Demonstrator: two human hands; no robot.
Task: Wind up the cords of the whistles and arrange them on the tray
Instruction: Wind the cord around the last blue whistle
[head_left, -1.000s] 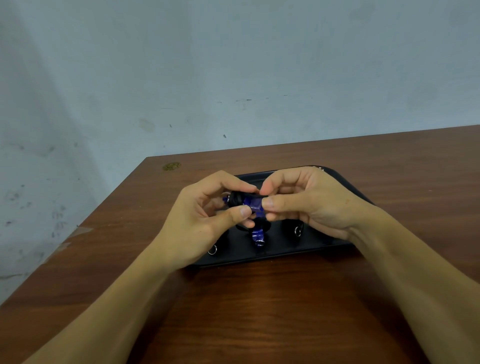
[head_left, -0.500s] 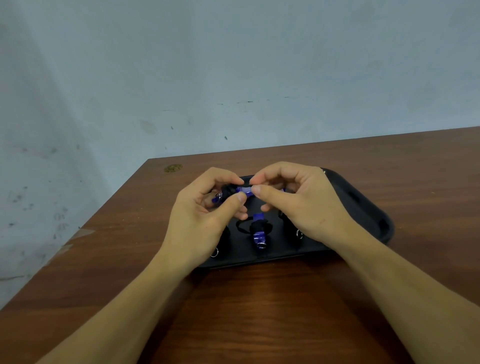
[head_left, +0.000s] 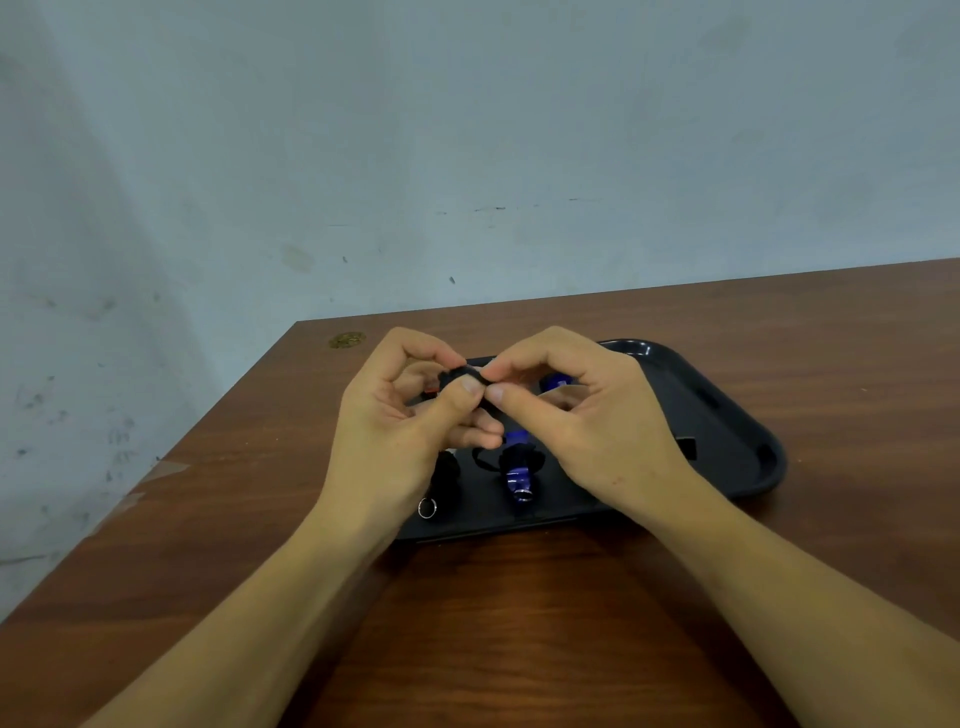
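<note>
Your left hand (head_left: 395, 431) and right hand (head_left: 587, 421) both pinch one black cord (head_left: 464, 375) above the tray (head_left: 727, 415). At 6 o'clock beneath them, two wound whistles lie on it: one blue whistle (head_left: 519, 475), one black whistle (head_left: 445, 475).

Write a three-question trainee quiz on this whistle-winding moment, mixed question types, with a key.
1. True or false: the left hand and the right hand both pinch the black-corded whistle above the black tray.
2. Multiple choice: the wound blue whistle lies (A) on the bare wooden table, (B) on the tray near its front edge, (C) in the right hand.
3. Fill in: the small metal ring beside the left wrist lies on the ____.

Key: 1 true; 2 B; 3 tray.
</note>
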